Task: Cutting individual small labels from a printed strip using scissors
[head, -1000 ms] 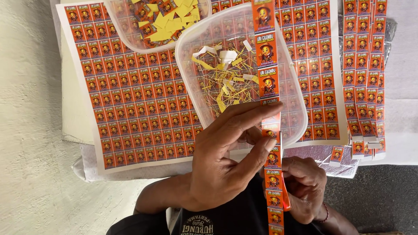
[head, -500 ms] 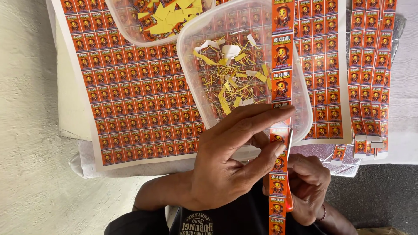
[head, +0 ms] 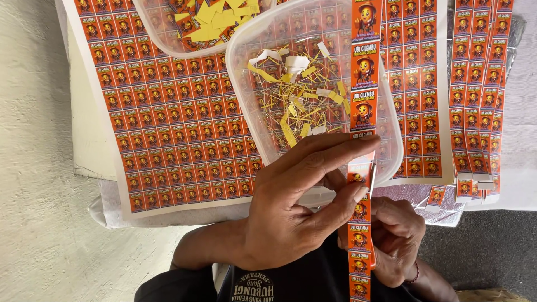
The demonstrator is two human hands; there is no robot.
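Observation:
A long strip of orange stickers (head: 364, 67) runs from my lap up over a clear plastic tub (head: 244, 61). My left hand (head: 291, 218) pinches the strip between thumb and fingers at the tub's near rim. Just below, my right hand (head: 398, 237) is curled shut beside the strip. A thin grey blade, seemingly scissors (head: 372, 173), sticks up from it along the strip's right edge. The rest of the tool is hidden. The tub holds several thin yellow and white paper trimmings (head: 296, 106).
A large sheet of the same orange stickers (head: 168, 140) lies under the tubs. A second clear tub (head: 162, 39) with yellow scraps sits behind. More cut strips (head: 481, 84) lie at the right, with a loose sticker (head: 436, 196) on silvery film. Pale concrete floor (head: 39, 196) spreads to the left.
The strip has slid farther up across the tub and a little to the right. Both hands keep their hold at about the same spot.

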